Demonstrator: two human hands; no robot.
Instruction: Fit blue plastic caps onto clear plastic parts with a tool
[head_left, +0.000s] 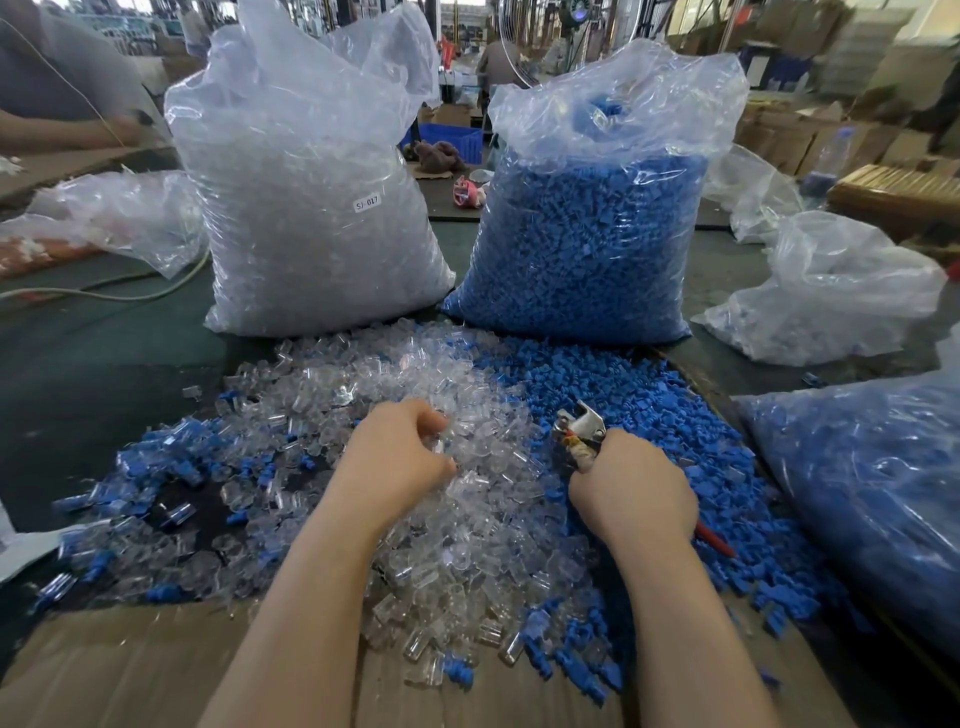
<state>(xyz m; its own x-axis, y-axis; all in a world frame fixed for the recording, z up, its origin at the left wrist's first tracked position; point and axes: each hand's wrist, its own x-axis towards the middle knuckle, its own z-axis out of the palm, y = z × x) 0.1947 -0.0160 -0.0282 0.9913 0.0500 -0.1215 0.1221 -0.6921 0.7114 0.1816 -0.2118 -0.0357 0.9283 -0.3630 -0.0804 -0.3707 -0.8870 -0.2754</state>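
Your left hand (402, 457) is pinching into the clear parts (457, 499) beside the tool (579, 428), which your right hand (631, 493) is gripping; caps (649, 395) are lying just beyond. Grabbing several parts risks fumbling one.

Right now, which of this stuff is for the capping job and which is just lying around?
For the job: tool in right hand; clear parts under left hand; blue caps; both stock bags.
Lying around: white cable; crumpled bag; blue crate.
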